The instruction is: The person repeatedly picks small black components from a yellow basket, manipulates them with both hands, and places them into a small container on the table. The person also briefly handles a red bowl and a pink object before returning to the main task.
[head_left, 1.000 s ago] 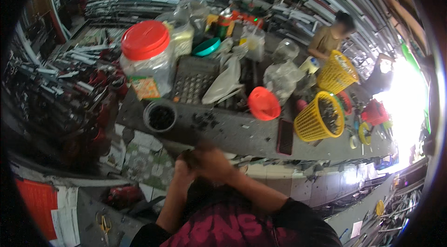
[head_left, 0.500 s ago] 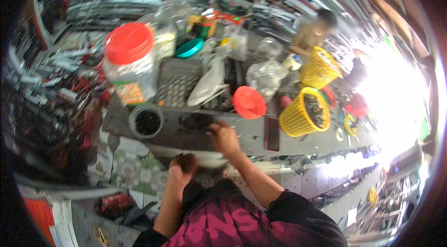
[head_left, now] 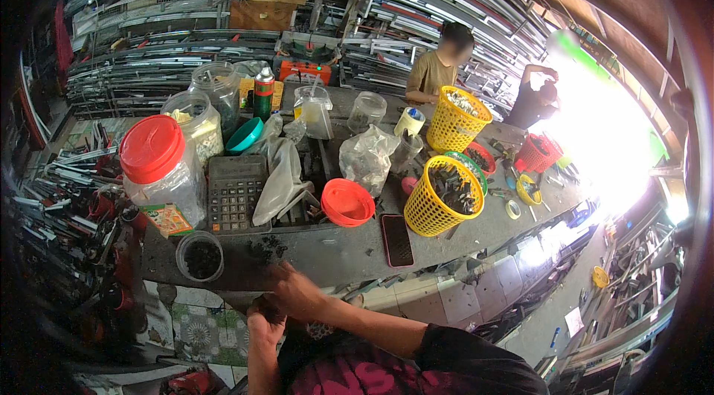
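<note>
My left hand (head_left: 265,326) is raised just off the bench's near edge, its fingers curled around something dark that I cannot make out. Close above it, my right hand (head_left: 296,292) has bent fingers over the left hand's fingertips; what they pinch, if anything, is hidden. On the bench beyond the hands lies a loose pile of small black pieces (head_left: 266,248). Left of the pile stands a round clear tub (head_left: 199,257) with more small black pieces inside.
A calculator (head_left: 236,194), red-lidded jar (head_left: 154,151), red bowl (head_left: 347,203) and phone (head_left: 396,239) are on the bench (head_left: 338,252). Yellow baskets (head_left: 443,196) stand at right. Two people (head_left: 434,71) are farther back. Metal profiles (head_left: 82,194) crowd the left side.
My right hand has left the bench top by the black pile and come in close to my left hand. The whole view has shifted, with bench things now lower and further left.
</note>
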Demonstrator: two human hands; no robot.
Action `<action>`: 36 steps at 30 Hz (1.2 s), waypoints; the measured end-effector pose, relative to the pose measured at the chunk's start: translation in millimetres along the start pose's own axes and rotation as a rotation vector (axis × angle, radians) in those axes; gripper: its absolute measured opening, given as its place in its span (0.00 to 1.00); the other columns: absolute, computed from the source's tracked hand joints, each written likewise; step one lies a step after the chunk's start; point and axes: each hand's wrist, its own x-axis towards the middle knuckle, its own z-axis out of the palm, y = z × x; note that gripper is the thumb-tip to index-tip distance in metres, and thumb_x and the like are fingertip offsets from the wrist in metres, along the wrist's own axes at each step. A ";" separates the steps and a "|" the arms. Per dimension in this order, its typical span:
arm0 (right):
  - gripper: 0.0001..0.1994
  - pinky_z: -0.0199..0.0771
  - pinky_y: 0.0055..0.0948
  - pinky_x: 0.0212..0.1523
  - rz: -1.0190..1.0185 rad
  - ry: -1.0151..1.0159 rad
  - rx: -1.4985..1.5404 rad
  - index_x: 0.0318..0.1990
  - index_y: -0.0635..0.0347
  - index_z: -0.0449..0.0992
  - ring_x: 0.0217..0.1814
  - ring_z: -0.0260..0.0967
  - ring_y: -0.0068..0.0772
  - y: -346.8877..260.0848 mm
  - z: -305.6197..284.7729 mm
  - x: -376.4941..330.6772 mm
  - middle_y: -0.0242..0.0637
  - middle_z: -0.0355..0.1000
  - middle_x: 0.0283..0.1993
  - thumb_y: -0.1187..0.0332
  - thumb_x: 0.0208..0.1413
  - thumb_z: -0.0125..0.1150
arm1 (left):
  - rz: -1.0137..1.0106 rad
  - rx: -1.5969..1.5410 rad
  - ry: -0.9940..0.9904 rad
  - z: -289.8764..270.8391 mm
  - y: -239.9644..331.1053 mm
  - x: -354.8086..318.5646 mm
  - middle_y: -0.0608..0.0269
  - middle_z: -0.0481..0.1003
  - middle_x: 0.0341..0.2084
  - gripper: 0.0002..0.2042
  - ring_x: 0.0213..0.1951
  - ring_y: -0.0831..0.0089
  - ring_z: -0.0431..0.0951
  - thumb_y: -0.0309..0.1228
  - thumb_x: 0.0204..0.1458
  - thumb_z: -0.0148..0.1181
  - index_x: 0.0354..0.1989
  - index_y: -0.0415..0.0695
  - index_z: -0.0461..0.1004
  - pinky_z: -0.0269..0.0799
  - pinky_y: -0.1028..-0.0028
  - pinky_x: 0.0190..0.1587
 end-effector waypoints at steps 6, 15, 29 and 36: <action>0.30 0.69 0.55 0.65 0.497 0.049 -0.033 0.65 0.58 0.72 0.67 0.64 0.59 1.6 -25.2 55.4 0.56 0.67 0.65 0.51 0.61 0.66 | -0.052 -0.142 0.046 12.5 5.2 -6.5 0.54 0.83 0.39 0.18 0.42 0.55 0.85 0.40 0.71 0.44 0.45 0.39 0.78 0.86 0.55 0.50; 0.24 0.73 0.52 0.60 0.544 0.044 -0.190 0.60 0.59 0.74 0.64 0.65 0.57 1.5 11.7 65.9 0.55 0.64 0.64 0.59 0.58 0.65 | 0.026 0.027 0.078 -8.5 7.5 0.5 0.59 0.83 0.41 0.15 0.43 0.58 0.85 0.37 0.69 0.47 0.40 0.41 0.78 0.82 0.56 0.52; 0.23 0.73 0.50 0.64 0.360 0.173 0.028 0.60 0.68 0.72 0.63 0.66 0.63 26.7 27.4 43.1 0.56 0.66 0.62 0.77 0.55 0.58 | 0.024 -0.012 -0.051 -4.3 0.6 -9.8 0.56 0.80 0.36 0.11 0.39 0.57 0.82 0.35 0.66 0.53 0.41 0.42 0.78 0.84 0.55 0.48; 0.18 0.80 0.54 0.54 0.318 0.209 0.106 0.56 0.64 0.76 0.56 0.75 0.64 42.2 26.2 43.9 0.57 0.72 0.59 0.75 0.59 0.57 | -0.006 -0.018 -0.052 18.3 -1.7 -12.6 0.55 0.79 0.35 0.11 0.37 0.56 0.81 0.34 0.66 0.52 0.40 0.39 0.77 0.82 0.57 0.46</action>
